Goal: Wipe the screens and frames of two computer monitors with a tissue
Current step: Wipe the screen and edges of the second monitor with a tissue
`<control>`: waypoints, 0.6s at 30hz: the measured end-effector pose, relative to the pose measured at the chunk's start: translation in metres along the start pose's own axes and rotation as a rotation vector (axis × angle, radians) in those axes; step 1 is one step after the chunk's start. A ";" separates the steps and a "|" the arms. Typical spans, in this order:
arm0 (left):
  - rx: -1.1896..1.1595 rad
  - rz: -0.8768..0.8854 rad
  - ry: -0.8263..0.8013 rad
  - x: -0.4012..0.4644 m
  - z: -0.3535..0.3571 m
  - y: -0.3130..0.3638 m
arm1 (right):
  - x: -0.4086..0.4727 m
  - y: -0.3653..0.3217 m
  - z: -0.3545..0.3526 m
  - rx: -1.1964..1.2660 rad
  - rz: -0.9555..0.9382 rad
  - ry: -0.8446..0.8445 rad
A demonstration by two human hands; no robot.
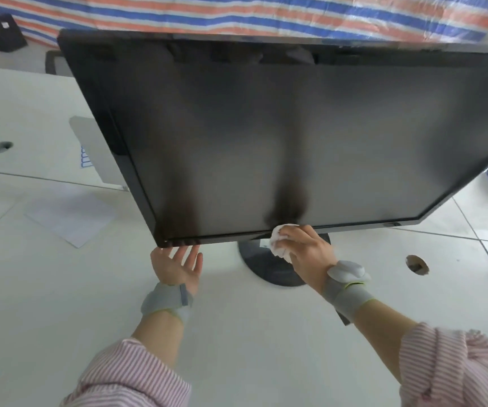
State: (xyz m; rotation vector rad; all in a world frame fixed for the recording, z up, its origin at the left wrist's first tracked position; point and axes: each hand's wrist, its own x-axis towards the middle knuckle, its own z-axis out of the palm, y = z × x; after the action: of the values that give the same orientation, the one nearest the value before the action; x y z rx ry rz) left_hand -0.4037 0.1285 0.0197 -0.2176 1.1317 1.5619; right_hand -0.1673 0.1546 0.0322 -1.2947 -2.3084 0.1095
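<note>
1. Near the middle of the white surface (237, 333) stands the monitor (281, 136) on its round black stand (263, 265), screen dark and tilted back toward the head camera.
2. Right hand (304, 251) has the crumpled white tissue (279, 245) bunched in its fingers, pressed against the bottom frame (222, 237) about midway along.
3. Left hand (178, 265) is flat and relaxed, fingers straight, tips up against the underside of the bottom frame near its left corner. It looks like it's bracing the panel.
4. Handling-wise, I'd guess the screen is fragile and flexes a bit under pressure, so go light on the glass and firmer on the plastic frame. The panel probably wobbles on that stand, so steady it by the frame edge, not the screen.
5. The tissue is soft and thin and may shred if dragged hard over corners.
6. Only one monitor is in view; I can't tell where the second one is.
</note>
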 end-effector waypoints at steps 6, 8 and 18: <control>-0.185 -0.204 -0.106 -0.019 0.039 -0.057 | -0.027 0.069 -0.035 0.049 0.275 0.066; -0.184 -0.210 -0.140 -0.026 0.052 -0.072 | -0.036 0.100 -0.050 0.048 0.415 0.134; 0.176 -0.161 -0.136 -0.055 0.073 -0.140 | -0.078 0.191 -0.094 0.157 0.913 0.187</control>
State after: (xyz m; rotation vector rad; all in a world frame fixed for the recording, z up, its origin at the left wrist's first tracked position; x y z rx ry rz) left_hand -0.2371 0.1320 0.0196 -0.0810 1.1093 1.3074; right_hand 0.0578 0.1800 0.0290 -2.0558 -1.3700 0.4332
